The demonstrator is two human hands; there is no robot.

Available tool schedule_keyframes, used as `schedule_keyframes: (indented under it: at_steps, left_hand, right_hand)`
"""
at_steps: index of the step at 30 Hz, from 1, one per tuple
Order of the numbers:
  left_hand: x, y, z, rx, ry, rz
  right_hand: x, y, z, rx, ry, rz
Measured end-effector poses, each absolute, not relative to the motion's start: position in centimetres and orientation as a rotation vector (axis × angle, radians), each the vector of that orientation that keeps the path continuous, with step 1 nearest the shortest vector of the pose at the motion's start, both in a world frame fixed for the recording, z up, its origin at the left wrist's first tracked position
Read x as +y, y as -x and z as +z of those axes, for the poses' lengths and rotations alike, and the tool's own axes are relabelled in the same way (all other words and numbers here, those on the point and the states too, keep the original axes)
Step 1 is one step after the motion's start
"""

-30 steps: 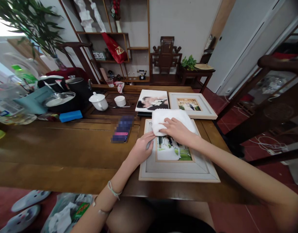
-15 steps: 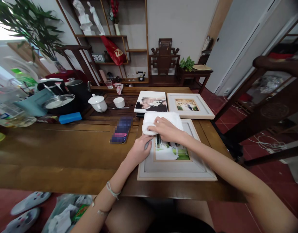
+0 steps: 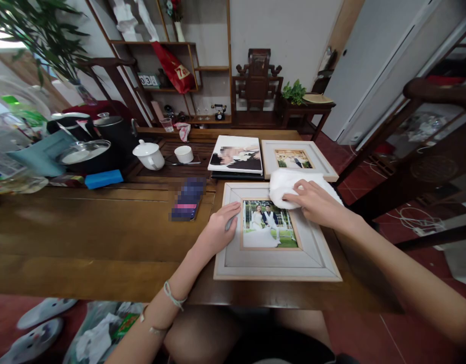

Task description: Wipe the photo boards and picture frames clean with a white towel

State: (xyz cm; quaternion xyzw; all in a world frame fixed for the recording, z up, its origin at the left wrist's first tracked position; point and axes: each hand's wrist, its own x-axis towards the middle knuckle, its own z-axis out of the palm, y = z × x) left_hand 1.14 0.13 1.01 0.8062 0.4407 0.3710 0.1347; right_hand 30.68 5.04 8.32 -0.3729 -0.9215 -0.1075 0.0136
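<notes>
A white-grey picture frame lies flat near the table's front edge, with a photo of two people outdoors at its centre. My left hand rests on the frame's left border, fingers stretched out. In my right hand is a folded white towel, its fingers pinching the near edge. The towel covers the frame's upper right corner and hangs past it to the right. Behind it lies a second framed photo, and beside that a white photo album sits on something black.
On the wooden table a phone lies left of the frame. Farther left stand a white lidded cup, a small white bowl, a blue box and a dark lidded pot. A dark wooden chair stands at right.
My right hand has slid the towel rightward along the frame's top, uncovering the upper part of the photo. My left hand stays at the left border, its fingers now flatter.
</notes>
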Motion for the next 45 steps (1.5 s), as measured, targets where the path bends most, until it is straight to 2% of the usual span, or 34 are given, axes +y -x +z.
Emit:
schedule_keyframes:
  at_steps: [7,13,23,29,32,38,45]
  left_hand:
    - [-0.1,-1.2,1.4,1.279,-2.335,1.069]
    - [-0.3,-1.3,1.8,1.317,-2.285,1.022]
    - [-0.2,-1.3,1.7,1.316,-2.279,1.007]
    - [-0.2,-1.3,1.7,1.326,-2.278,0.988]
    - [-0.2,-1.4,1.9,1.328,-2.267,0.975]
    - [-0.1,-1.3,1.9,1.328,-2.294,0.963]
    - [0.0,-1.2,1.7,1.311,-2.354,0.967]
  right_hand:
    - [0.5,-31.3,6.6,-2.873,0.966,-0.273]
    - [-5.3,-29.7,7.2,-2.999,0.774,0.001]
    - [3.4,-30.8,6.4,-2.732,0.859,-0.215]
    - [4.8,-29.8,6.5,-2.845,0.961,-0.34]
    - [1.7,-29.3,6.6,-2.936,0.903,-0.252]
    - [-4.5,-28.5,8.7,-3.055,0.653,0.135]
    - [2.5,-29.0,6.5,-2.824,0.883,-0.28]
